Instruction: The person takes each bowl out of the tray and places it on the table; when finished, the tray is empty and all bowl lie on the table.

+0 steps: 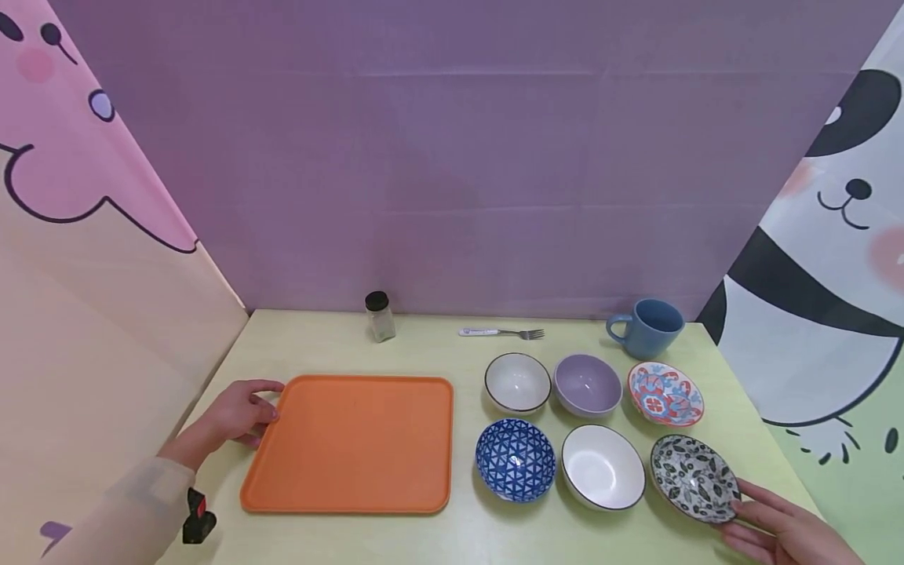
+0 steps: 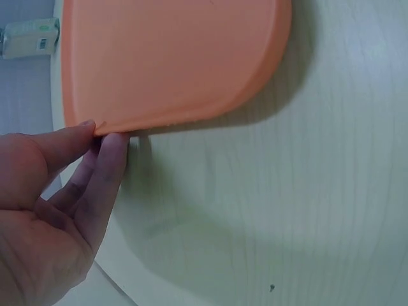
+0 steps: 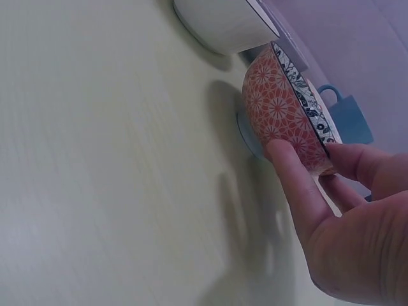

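On the left, my left hand (image 1: 238, 412) pinches the left edge of an orange tray (image 1: 360, 443). The left wrist view has the thumb on the tray's rim (image 2: 172, 121) and the fingers curled against its underside. At the right front, my right hand (image 1: 784, 524) grips a bowl with a black-and-white leaf pattern inside (image 1: 694, 477). From the right wrist, the same bowl (image 3: 277, 102) shows a red flowered outside, with the thumb at its rim and a finger against its wall. It stands close over the table, beside a white bowl (image 1: 603, 468).
A blue patterned bowl (image 1: 515, 461), a small white bowl (image 1: 518, 383), a purple bowl (image 1: 588, 384) and a red-and-blue patterned bowl (image 1: 665, 394) stand right of the tray. Behind are a black-lidded jar (image 1: 380, 318), a fork (image 1: 501, 333) and a blue mug (image 1: 648, 329).
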The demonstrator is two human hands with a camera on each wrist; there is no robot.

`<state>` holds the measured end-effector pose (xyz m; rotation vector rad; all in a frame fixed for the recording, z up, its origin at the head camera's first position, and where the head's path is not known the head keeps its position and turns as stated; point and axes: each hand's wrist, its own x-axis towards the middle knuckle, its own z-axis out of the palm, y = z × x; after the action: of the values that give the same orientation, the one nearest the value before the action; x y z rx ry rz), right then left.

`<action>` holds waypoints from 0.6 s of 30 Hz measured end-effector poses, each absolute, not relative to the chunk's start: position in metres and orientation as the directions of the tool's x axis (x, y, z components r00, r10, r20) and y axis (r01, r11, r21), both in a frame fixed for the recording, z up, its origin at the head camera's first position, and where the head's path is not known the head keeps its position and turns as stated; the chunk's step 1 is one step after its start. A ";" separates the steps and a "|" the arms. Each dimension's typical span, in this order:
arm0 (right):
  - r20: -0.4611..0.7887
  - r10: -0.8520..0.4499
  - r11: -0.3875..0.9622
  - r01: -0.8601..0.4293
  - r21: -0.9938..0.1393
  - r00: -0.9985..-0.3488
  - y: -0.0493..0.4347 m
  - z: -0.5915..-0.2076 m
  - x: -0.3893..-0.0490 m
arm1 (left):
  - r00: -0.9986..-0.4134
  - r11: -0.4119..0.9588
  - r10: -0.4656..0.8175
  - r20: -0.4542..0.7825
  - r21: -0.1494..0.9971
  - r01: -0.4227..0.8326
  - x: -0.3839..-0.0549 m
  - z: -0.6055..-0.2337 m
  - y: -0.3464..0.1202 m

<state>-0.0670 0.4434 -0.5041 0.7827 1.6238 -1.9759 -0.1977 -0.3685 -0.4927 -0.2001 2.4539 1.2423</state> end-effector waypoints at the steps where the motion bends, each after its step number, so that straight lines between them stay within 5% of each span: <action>1: -0.687 0.017 -0.195 0.671 -0.715 -0.727 0.443 -0.504 -0.066 | -0.919 0.601 0.041 -0.392 0.745 -0.291 -0.197 -0.493 -0.369; 8: -0.670 0.093 0.032 0.674 -0.738 -0.737 0.438 -0.490 -0.064 | -0.930 0.626 0.064 -0.362 0.740 -0.245 -0.186 -0.488 -0.372; 13: -0.598 0.113 0.339 0.597 -0.728 -0.793 0.438 -0.467 -0.073 | -0.925 0.670 0.139 -0.353 0.722 -0.175 -0.182 -0.477 -0.374; 18: -0.470 0.100 0.492 0.454 -0.743 -0.877 0.438 -0.440 -0.086 | -0.922 0.747 0.197 -0.334 0.660 -0.079 -0.181 -0.458 -0.369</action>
<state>-0.0856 0.4381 -0.4403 0.4627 2.3753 -1.3423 -0.1809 -0.3692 -0.4577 0.0909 2.5620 0.9925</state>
